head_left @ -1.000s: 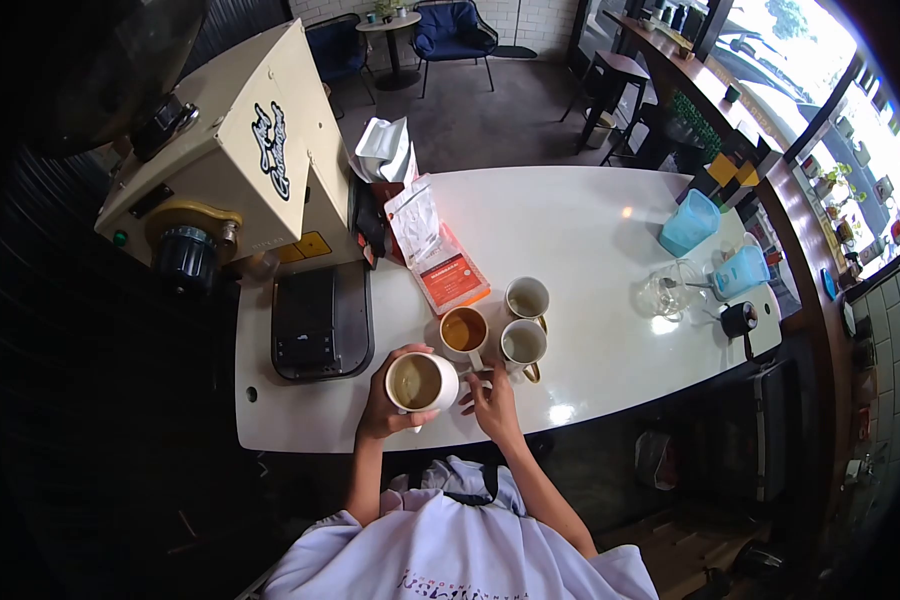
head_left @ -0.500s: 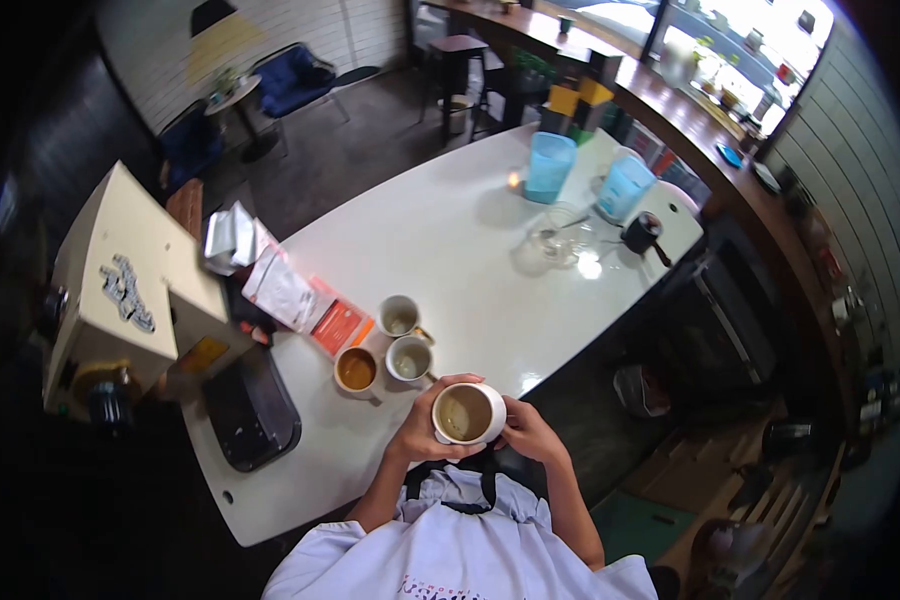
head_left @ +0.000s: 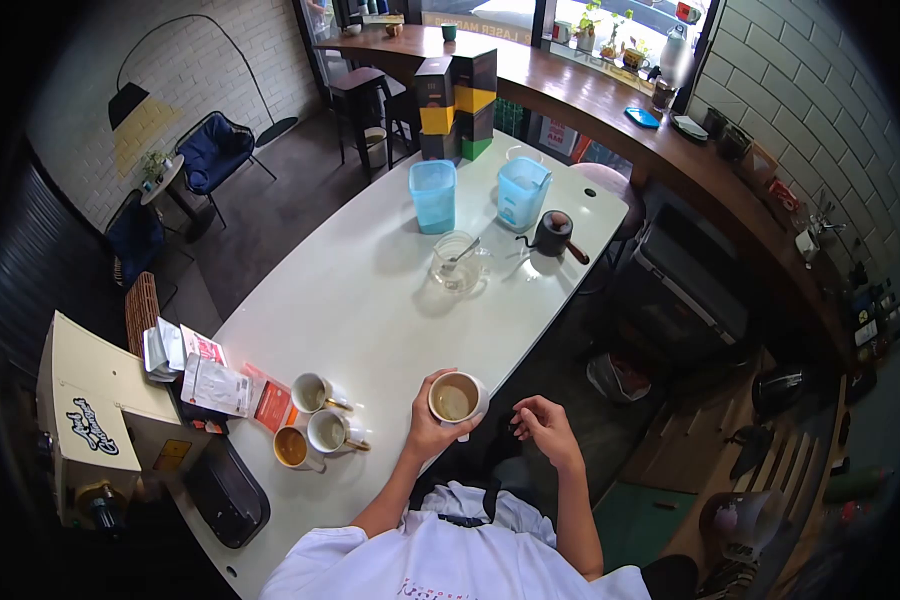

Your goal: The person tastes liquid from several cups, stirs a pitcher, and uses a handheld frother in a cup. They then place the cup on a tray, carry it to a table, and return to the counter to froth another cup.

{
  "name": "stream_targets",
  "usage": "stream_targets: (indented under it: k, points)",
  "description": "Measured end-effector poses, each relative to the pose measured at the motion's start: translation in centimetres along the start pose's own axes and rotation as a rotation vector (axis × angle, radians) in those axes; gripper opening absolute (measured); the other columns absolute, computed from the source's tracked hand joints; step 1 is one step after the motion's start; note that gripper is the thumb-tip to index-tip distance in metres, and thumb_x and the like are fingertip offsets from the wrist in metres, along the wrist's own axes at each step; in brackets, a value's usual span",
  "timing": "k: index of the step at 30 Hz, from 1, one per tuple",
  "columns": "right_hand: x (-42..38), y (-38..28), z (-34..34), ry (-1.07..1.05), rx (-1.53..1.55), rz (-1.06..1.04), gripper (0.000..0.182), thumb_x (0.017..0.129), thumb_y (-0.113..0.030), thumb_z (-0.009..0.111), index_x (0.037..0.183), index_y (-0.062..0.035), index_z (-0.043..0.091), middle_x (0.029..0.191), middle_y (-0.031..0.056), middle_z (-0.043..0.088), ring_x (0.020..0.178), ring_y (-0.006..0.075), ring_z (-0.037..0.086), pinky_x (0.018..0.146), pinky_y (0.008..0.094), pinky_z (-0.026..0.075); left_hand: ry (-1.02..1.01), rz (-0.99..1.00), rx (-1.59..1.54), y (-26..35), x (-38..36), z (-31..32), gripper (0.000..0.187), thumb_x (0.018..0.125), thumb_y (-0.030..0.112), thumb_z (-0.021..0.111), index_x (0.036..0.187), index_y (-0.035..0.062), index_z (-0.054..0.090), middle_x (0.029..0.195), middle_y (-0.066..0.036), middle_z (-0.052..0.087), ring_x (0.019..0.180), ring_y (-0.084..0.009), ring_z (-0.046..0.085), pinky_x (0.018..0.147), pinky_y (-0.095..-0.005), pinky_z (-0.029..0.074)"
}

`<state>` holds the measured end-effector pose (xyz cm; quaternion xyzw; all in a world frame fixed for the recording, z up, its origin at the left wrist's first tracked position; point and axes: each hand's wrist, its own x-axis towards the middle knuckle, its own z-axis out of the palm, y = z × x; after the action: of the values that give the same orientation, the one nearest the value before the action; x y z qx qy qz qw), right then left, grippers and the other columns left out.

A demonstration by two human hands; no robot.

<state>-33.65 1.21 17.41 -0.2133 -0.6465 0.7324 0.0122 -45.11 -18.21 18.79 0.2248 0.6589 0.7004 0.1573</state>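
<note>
My left hand point(head_left: 428, 428) is wrapped around a white mug point(head_left: 458, 398), held above the table's near edge. A little pale brownish liquid or residue shows at its bottom. My right hand point(head_left: 546, 430) is to the right of the mug, apart from it, with its fingers loosely bent and nothing visible in them. To the left on the table stand a cup with an amber-brown inside point(head_left: 292, 447), a white cup with a gold-toned handle point(head_left: 312, 392) and another pale cup point(head_left: 328, 431), all close together.
The white table point(head_left: 370, 290) carries a glass server with a spoon point(head_left: 456, 268), two blue plastic containers point(head_left: 433, 200) point(head_left: 522, 195), and a dark gooseneck kettle point(head_left: 554, 233). Coffee bags point(head_left: 215, 385), a black tray point(head_left: 227, 500) and a cream machine point(head_left: 95, 410) are at left.
My right hand has let go of the mug and moved to its right. The mug stays in my left hand. The camera view has turned right, so the table things appear further left.
</note>
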Motion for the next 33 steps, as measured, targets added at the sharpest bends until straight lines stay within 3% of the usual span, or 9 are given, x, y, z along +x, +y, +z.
stream_targets:
  k: [10, 15, 17, 19, 21, 22, 26, 28, 33]
  points:
    - [7.1, -3.0, -7.7, 0.045, -0.044, -0.129, 0.013, 0.099, -0.006, 0.053, 0.101, 0.002, 0.062, 0.08, 0.0058, 0.065, 0.067, 0.01, 0.062, 0.061, 0.0235, 0.051, 0.113, 0.06, 0.176, -2.0, 7.2, 3.6, 0.077, 0.064, 0.012, 0.087, 0.129, 0.0019, 0.047, 0.119, -0.011, 0.059, 0.112, -0.02, 0.059, 0.098, -0.0352, 0.047]
    - [10.7, -5.6, -11.4, 0.311, -0.232, -0.344, 0.01, 0.094, -0.004, 0.055, 0.1, 0.0001, 0.063, 0.073, 0.0049, 0.064, 0.066, 0.0103, 0.062, 0.058, 0.0246, 0.051, 0.187, 0.091, 0.241, -2.1, 9.1, 5.5, 0.077, 0.064, 0.013, 0.088, 0.129, 0.0024, 0.048, 0.113, -0.011, 0.063, 0.108, -0.0193, 0.062, 0.097, -0.0341, 0.048]
    - [12.1, -7.1, -12.6, 0.32, -0.31, -0.379, 0.015, 0.091, -0.002, 0.058, 0.105, -0.0007, 0.062, 0.077, 0.0076, 0.062, 0.068, 0.0138, 0.062, 0.061, 0.0277, 0.05, 0.215, 0.081, 0.251, -2.2, 9.3, 6.0, 0.077, 0.064, 0.013, 0.088, 0.129, 0.0023, 0.048, 0.113, -0.011, 0.063, 0.108, -0.0193, 0.062, 0.097, -0.0342, 0.048]
    - [14.0, -8.5, -13.5, 0.39, -0.602, -0.551, 0.026, 0.091, -0.004, 0.06, 0.117, -0.0039, 0.06, 0.088, 0.0103, 0.058, 0.078, 0.0182, 0.059, 0.07, 0.0312, 0.049, 0.253, 0.073, 0.261, -2.3, 9.6, 6.3, 0.078, 0.064, 0.013, 0.088, 0.13, 0.0022, 0.047, 0.114, -0.011, 0.063, 0.108, -0.0193, 0.062, 0.097, -0.0343, 0.048]
    - [16.3, -9.2, -14.1, 0.457, -0.819, -0.676, 0.039, 0.088, -0.005, 0.063, 0.126, -0.0057, 0.057, 0.1, 0.0159, 0.053, 0.093, 0.0284, 0.054, 0.083, 0.0388, 0.046, 0.268, 0.024, 0.288, -2.1, 9.4, 6.4, 0.079, 0.063, 0.015, 0.088, 0.13, 0.0004, 0.049, 0.12, -0.013, 0.061, 0.112, -0.0202, 0.06, 0.098, -0.0353, 0.048]
    - [17.3, -9.8, -14.2, 0.425, -0.816, -0.621, 0.048, 0.087, -0.009, 0.065, 0.134, -0.0093, 0.053, 0.106, 0.0185, 0.051, 0.101, 0.0339, 0.049, 0.091, 0.0425, 0.041, 0.291, 0.019, 0.294, -2.1, 9.3, 6.4, 0.079, 0.063, 0.015, 0.088, 0.13, 0.0004, 0.049, 0.12, -0.013, 0.061, 0.112, -0.0202, 0.06, 0.098, -0.0353, 0.048]
    - [22.5, -9.8, -15.1, 0.387, -1.016, -0.667, 0.068, 0.086, -0.013, 0.067, 0.148, -0.0213, 0.04, 0.104, 0.0196, 0.051, 0.098, 0.0344, 0.049, 0.091, 0.0441, 0.042, 0.325, 0.002, 0.305, -2.3, 9.4, 6.4, 0.078, 0.064, 0.016, 0.089, 0.13, -0.0002, 0.05, 0.118, -0.013, 0.062, 0.111, -0.0202, 0.06, 0.098, -0.0349, 0.048]
    - [24.1, -10.2, -14.7, 0.192, -1.054, -0.507, 0.082, 0.085, -0.011, 0.067, 0.154, -0.0265, 0.025, 0.101, 0.0217, 0.057, 0.096, 0.0378, 0.055, 0.088, 0.0475, 0.044, 0.343, -0.004, 0.325, -2.4, 9.5, 6.3, 0.078, 0.064, 0.016, 0.088, 0.13, -0.0003, 0.05, 0.118, -0.013, 0.062, 0.111, -0.0203, 0.06, 0.098, -0.0349, 0.048]
    - [27.2, -9.9, -13.5, 0.137, -1.088, -0.537, 0.085, 0.085, -0.007, 0.062, 0.155, -0.0253, 0.015, 0.101, 0.0263, 0.066, 0.089, 0.0451, 0.065, 0.073, 0.0526, 0.05, 0.386, 0.021, 0.321, -3.1, 10.4, 6.1, 0.08, 0.064, 0.016, 0.089, 0.132, -0.0001, 0.048, 0.118, -0.013, 0.062, 0.112, -0.021, 0.061, 0.099, -0.0353, 0.048]
